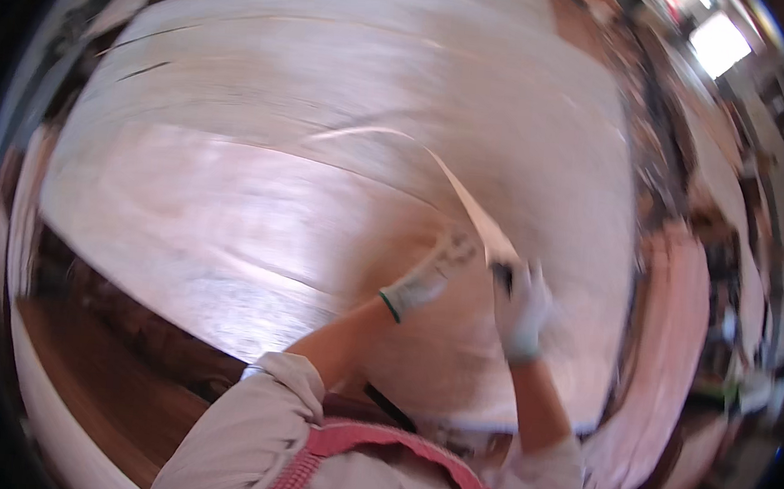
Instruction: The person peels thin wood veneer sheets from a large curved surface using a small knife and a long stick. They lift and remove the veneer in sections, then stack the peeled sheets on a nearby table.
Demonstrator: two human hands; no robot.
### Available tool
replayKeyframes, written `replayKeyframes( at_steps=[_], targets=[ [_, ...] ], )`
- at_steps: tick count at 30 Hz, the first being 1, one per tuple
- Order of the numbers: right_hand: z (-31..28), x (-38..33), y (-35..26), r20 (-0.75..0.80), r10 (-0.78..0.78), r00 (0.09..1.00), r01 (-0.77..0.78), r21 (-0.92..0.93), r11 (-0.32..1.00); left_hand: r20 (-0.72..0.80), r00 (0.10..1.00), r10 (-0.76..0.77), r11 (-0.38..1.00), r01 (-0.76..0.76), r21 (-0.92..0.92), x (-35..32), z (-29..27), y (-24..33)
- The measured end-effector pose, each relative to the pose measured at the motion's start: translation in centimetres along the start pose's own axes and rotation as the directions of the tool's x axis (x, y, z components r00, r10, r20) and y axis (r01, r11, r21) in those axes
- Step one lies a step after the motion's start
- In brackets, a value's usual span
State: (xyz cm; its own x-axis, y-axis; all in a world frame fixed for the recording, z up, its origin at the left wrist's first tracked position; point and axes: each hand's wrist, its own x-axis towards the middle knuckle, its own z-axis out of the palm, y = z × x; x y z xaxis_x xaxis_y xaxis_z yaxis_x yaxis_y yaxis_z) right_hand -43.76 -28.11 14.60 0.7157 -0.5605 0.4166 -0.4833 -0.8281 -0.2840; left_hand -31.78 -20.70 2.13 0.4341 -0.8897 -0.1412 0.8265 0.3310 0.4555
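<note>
My right hand (522, 310), in a pale work glove, is closed round a small black tool (502, 273), whose kind is hidden by the fingers and blur. A thin pale strip (459, 190), like wood veneer, curves up and left from beside that tool; its wide end meets the right hand. To the left, my left hand (436, 270) wears a white glove with grey smudges and a green cuff edge. Stretched out and blurred, it rests on or just over a large pinkish veneer-like sheet (223, 196), with nothing visible in it.
Broad pale sheets (512, 89) spread over the work surface, with dark splits (145, 71) at the far left. A stack of pinkish sheets (668, 327) stands along the right side. Brown boards (93, 360) lie low at the left. A bright window (720, 45) shows at the upper right.
</note>
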Motion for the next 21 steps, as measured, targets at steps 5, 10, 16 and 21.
replayKeyframes(
  at_steps=[5,10,16,21],
  targets=[
    [3.0,-2.7,-7.7,0.188,-0.018,0.982,-0.037,0.287,0.957,0.013,0.988,0.154,0.674,-0.114,0.73,-1.3,2.3,14.1],
    [8.9,-2.5,-13.0,0.457,-0.069,0.887,-0.112,0.356,0.928,0.039,0.824,0.566,0.114,-0.125,0.985,-7.6,-3.8,38.3],
    [13.2,-3.1,-13.7,0.65,0.002,0.76,0.003,-0.006,1.0,0.005,-0.157,0.988,0.005,0.059,0.998,-41.7,-10.2,67.1],
    [12.6,-2.6,-15.9,0.698,0.009,0.716,0.017,-0.03,0.999,0.061,-0.461,0.885,0.465,0.882,-0.077,-84.3,-13.2,61.5]
  ],
)
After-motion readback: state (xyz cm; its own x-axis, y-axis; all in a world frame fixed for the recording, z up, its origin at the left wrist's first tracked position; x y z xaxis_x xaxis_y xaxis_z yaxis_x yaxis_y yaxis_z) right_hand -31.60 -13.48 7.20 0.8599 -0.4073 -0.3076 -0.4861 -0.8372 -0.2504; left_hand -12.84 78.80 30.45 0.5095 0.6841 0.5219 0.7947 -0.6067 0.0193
